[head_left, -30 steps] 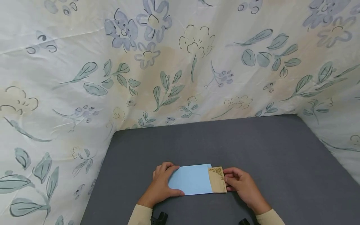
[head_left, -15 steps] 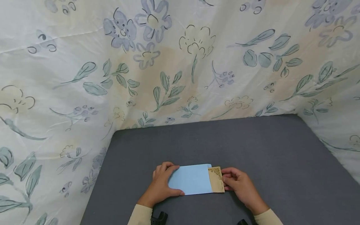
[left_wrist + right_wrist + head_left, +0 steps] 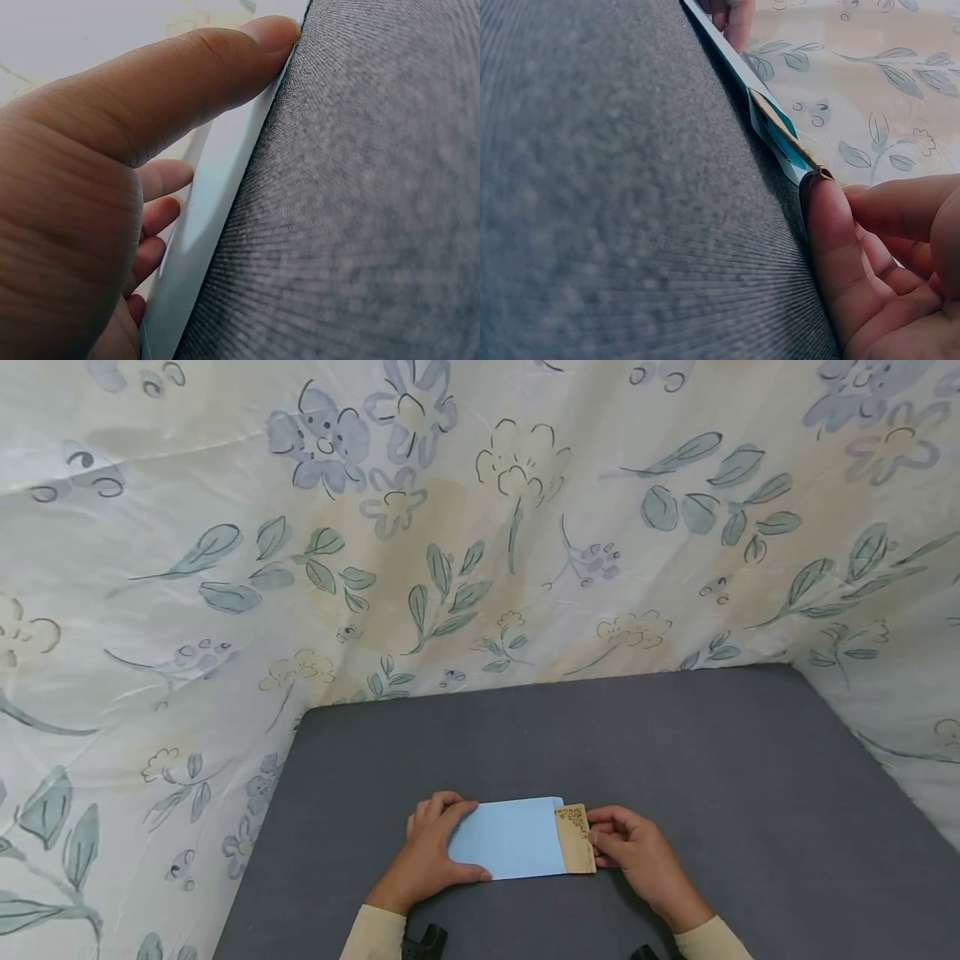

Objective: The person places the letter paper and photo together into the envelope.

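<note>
A light blue envelope [image 3: 507, 839] lies on the grey table, its opening facing right. My left hand [image 3: 431, 852] holds it at its left end, thumb along the near edge and fingers at the far edge. From the opening sticks out a tan card [image 3: 575, 838] with a brown floral pattern in its corner. The right hand [image 3: 637, 858] pinches the card's outer edge between thumb and fingers. In the right wrist view, the card [image 3: 786, 129] enters between the envelope's two layers. The part of the card inside the envelope is hidden.
The dark grey table [image 3: 570, 735] extends behind and to both sides of the hands. A floral curtain [image 3: 465, 543] hangs along its back and sides. Black wrist devices [image 3: 425, 942] show at the bottom edge.
My right hand has moved slightly left, and the card has slid a little further into the envelope. The left hand and envelope have stayed nearly still.
</note>
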Demonstrator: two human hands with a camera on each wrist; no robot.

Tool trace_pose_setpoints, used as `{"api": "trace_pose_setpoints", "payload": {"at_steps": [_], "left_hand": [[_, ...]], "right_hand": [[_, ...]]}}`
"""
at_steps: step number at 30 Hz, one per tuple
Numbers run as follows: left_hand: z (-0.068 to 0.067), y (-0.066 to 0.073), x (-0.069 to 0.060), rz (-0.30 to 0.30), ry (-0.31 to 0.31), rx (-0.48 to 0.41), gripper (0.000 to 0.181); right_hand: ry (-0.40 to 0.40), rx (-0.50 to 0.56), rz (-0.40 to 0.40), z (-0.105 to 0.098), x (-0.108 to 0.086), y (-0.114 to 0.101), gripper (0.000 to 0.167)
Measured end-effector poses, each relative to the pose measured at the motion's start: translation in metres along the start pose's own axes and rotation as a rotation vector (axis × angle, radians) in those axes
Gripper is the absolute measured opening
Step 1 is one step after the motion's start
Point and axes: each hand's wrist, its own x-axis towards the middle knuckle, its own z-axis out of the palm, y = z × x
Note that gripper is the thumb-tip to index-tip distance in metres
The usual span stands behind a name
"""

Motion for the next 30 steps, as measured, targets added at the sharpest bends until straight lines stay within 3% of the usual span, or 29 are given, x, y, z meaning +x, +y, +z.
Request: {"api": "trace_pose_setpoints", "payload": {"at_steps": [18, 30], "left_hand": [[-0.009, 0.003, 0.001, 0.011, -0.012, -0.015, 0.097], [-0.002, 0.005, 0.015, -0.006, 0.012, -0.008, 0.097]], "right_hand": [[-0.016, 0.012, 0.0, 0.006, 0.002, -0.001, 0.028], [-0.047, 0.009, -0.013, -0.003, 0.022, -0.003, 0.027]]}}
